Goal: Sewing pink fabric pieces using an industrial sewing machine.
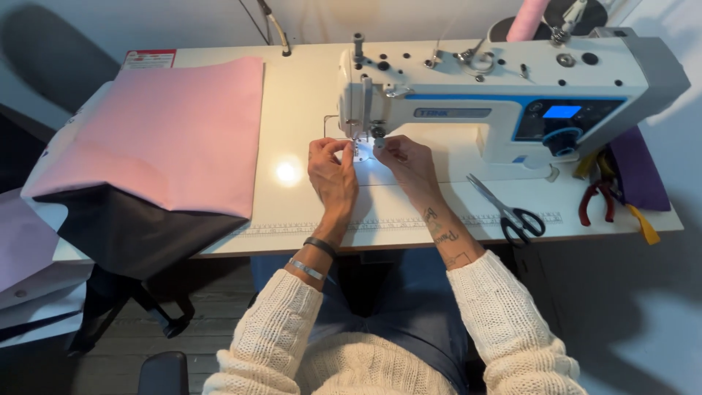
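Note:
A white and blue sewing machine [497, 95] stands on a white table [300, 95]. My left hand [333, 175] and my right hand [406, 162] meet right under its needle [360, 139], fingertips pinched close together at the presser foot. Whatever they pinch there is too small to make out, perhaps thread. The machine's lamp lights the plate between my fingers. I wear a cream knitted sweater with the sleeves pushed up, and bands on my left wrist.
Folded pink fabric [168, 132] lies over dark fabric [131, 227] on the table's left part. Black-handled scissors [508, 212] lie to the right of my right forearm. Red-handled pliers [596, 201] and purple cloth [636, 168] sit at the right edge. A pink thread spool [525, 18] stands behind the machine.

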